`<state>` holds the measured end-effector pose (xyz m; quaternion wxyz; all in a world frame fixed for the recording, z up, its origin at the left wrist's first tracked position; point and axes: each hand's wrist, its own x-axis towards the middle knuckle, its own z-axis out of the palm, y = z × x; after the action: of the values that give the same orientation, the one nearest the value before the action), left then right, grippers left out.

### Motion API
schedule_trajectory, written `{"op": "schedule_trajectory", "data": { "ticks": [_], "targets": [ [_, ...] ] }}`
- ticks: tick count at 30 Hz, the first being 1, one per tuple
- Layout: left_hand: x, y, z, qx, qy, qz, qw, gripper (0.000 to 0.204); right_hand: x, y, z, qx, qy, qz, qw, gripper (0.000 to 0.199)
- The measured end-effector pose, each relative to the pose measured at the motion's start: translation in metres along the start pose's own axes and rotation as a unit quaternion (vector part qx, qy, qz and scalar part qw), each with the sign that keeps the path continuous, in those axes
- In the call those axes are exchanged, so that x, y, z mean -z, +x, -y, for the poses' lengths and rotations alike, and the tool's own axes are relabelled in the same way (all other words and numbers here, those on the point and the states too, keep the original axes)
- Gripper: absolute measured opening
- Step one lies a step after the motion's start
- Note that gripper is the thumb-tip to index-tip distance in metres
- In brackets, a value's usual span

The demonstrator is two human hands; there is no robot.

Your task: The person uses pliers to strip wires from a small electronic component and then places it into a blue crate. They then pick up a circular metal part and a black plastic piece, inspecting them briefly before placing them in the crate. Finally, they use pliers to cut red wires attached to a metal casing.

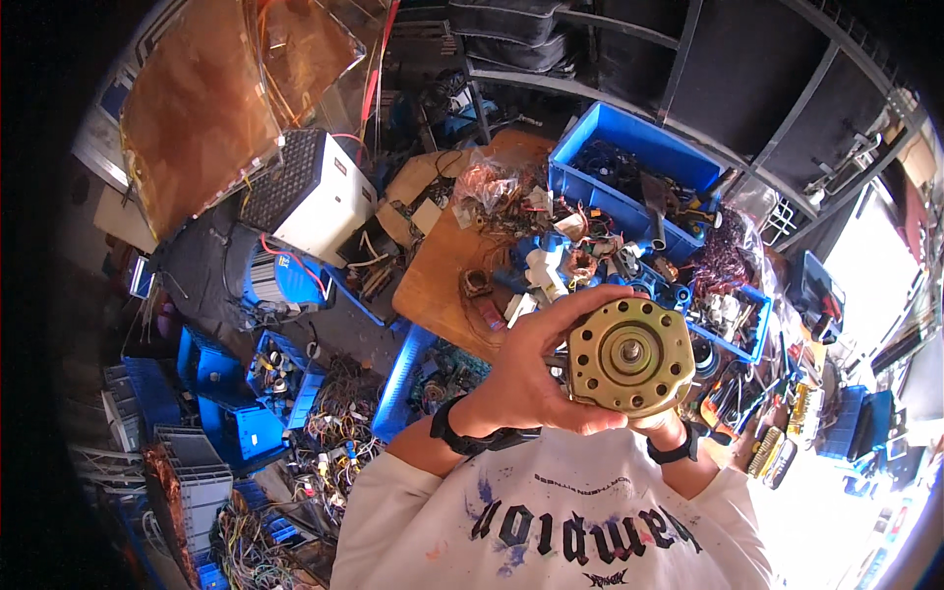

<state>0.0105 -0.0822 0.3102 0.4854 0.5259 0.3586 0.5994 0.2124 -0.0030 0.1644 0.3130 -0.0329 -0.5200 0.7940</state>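
Up in front of my chest is an electric motor (631, 352) with a gold-coloured metal housing, a ring of round holes and a short shaft at its centre. My left hand (536, 369) grips its left side, fingers along the top edge and thumb along the lower edge. From below right, my right hand (657, 425) holds the motor's underside; its fingers are hidden behind the housing. Just beyond the motor, blue and white plastic parts (544, 270) and a copper winding (582, 264) lie in a heap.
A wooden board (433, 285) carries scrap and a copper coil (475, 284). Behind it stands a large blue crate (570, 177) of dark parts. Left are a white box (329, 202), blue bins (246, 428) and tangled wires (344, 413). Tools (762, 398) lie at right.
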Motion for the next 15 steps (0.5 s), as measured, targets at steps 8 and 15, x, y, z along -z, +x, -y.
{"op": "schedule_trajectory", "data": {
  "ticks": [8,15],
  "targets": [
    [0.0,-0.006,-0.004,0.006,-0.037,-0.018,0.999,0.099,-0.007,0.006,0.007,0.028,-0.083,-0.002,0.996,0.038],
    [0.019,-0.016,0.024,-0.032,-0.081,-0.023,0.996,0.11,-0.017,0.019,0.032,0.118,-0.386,0.031,0.914,0.027]
  ]
}}
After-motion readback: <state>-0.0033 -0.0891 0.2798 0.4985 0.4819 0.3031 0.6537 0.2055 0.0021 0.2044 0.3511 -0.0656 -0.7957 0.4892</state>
